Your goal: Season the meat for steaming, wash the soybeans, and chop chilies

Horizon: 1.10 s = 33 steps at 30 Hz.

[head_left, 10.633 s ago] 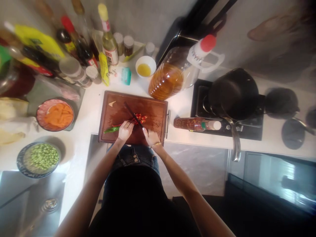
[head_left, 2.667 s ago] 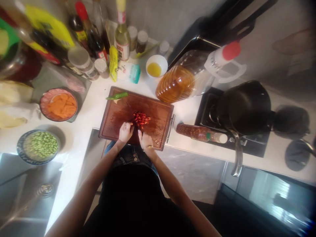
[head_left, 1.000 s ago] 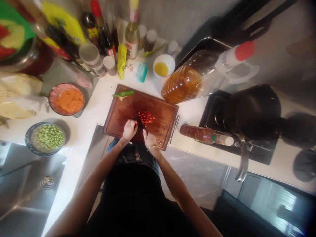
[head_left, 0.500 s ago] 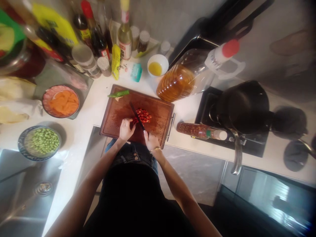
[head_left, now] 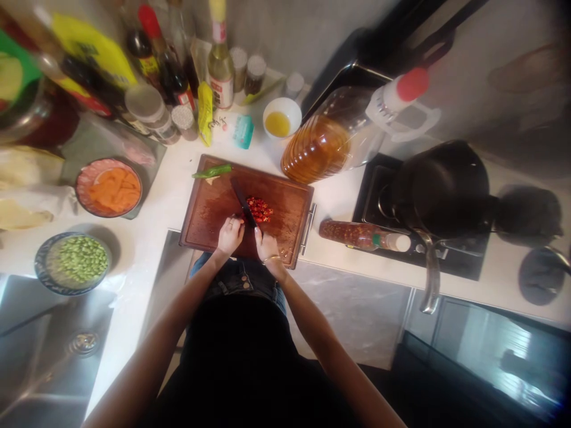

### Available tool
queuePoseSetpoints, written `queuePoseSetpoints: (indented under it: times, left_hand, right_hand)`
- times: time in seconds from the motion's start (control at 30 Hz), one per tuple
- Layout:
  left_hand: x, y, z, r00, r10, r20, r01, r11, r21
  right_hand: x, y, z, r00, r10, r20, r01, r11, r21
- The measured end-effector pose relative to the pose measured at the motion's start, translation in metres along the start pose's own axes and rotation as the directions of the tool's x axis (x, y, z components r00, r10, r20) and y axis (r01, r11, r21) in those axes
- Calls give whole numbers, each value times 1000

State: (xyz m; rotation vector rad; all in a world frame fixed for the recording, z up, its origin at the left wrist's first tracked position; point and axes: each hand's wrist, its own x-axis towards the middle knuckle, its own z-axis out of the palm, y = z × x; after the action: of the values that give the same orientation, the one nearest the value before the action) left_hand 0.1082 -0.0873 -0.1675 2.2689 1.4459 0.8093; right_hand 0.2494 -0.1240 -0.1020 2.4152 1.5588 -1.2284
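Observation:
My right hand [head_left: 266, 245] is closed around the handle of a dark-bladed knife [head_left: 241, 200], whose blade slants up and left over the cutting board [head_left: 209, 208]. Just right of the blade lies a pile of chopped red chili [head_left: 260, 209]. My left hand [head_left: 231, 236] rests at the board's near side, fingers curled and pressed down on red chili close to the blade; the fingers mostly hide it. At the board's far left corner lies a green chili pepper [head_left: 213, 171], with a small pale piece beside it.
Left stand a bowl of green beans [head_left: 82, 260], a plate of orange slices [head_left: 113, 187] and the sink [head_left: 53, 356]. Behind the board are seasoning bottles, a small white bowl [head_left: 292, 113] and a large oil jug [head_left: 316, 148]. A chili-filled bottle [head_left: 352, 233] and a pan [head_left: 446, 190] are right.
The knife and my right hand have shifted slightly left, toward my left hand. The red chili at my left fingertips shows less now. The whole view has shifted a little.

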Motion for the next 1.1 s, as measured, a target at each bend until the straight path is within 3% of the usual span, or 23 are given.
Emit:
queuePoseSetpoints:
  times: [0.3, 0.6, 0.87, 1.1]
  left_hand:
    - [-4, 3, -14, 997, -80, 18, 81, 996, -49]
    - [-6, 2, -5, 993, -106, 46, 106, 994, 4]
    - [1, 5, -7, 997, -34, 67, 35, 999, -17]
    - [-3, 8, -20, 999, -44, 21, 44, 999, -15]
  right_hand:
    - [-27, 11, -12, 999, 27, 32, -25, 999, -44]
    - [-28, 4, -9, 988, 72, 139, -56, 992, -114]
    - [-7, 1, -1, 1000, 18, 9, -18, 1000, 22]
    - [-24, 13, -15, 1000, 3, -1, -3, 1000, -10]
